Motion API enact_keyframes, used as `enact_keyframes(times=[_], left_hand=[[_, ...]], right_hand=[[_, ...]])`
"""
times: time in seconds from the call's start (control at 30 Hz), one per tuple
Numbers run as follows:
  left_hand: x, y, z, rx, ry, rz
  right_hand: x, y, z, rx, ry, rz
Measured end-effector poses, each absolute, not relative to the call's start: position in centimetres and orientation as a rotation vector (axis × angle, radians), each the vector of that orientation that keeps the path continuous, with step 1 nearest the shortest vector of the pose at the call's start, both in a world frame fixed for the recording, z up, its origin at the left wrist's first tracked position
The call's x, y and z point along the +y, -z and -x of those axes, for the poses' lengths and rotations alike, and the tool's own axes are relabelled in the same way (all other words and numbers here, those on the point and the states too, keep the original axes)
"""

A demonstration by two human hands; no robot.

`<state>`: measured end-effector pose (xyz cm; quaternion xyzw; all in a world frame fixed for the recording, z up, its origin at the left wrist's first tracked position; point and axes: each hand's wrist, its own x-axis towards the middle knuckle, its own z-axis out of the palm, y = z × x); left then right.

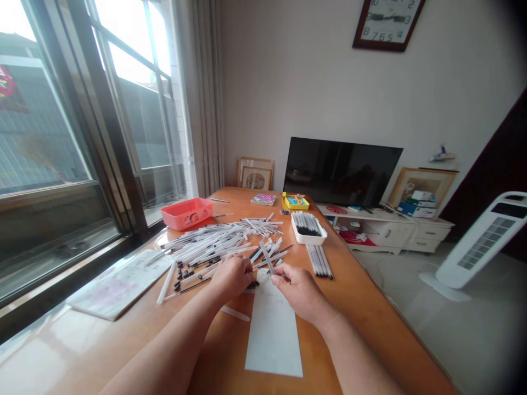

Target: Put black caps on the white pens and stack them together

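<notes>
Holding in the right hand [294,288] a clear pen tube [266,257], tilted, near the far end of a white sheet [274,337]. Curling the left hand [233,276] just beside small black parts [256,284], with the grip not clear to see. On the brown surface [349,323], showing a loose heap of pen tubes [218,238], a pink basket [189,221] behind it, and a booklet [117,288] at left. At right, showing a white tray [312,240] with pens [307,222] and, nearer, a neat row of pens [319,261]. Farther away, showing a dark television [341,170].
</notes>
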<state>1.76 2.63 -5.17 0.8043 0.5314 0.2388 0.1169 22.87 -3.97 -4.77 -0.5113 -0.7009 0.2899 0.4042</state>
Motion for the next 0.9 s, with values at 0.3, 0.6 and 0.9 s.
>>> enact_keyframes(times=[0.3, 0.6, 0.9], left_hand=[[1.9, 2.2, -0.7, 1.039, -1.164, -1.274], [1.7, 1.5, -0.5, 0.810, -1.201, -0.914], [1.7, 1.7, -0.2, 0.833, -1.169, -1.058]], right_hand=[[-4.6, 4.3, -22.5, -1.803, -0.786, 1.289], [-4.7, 4.4, -22.4, -1.854, -0.728, 1.340], [-4.8, 4.1, -22.4, -1.843, -0.736, 1.353]])
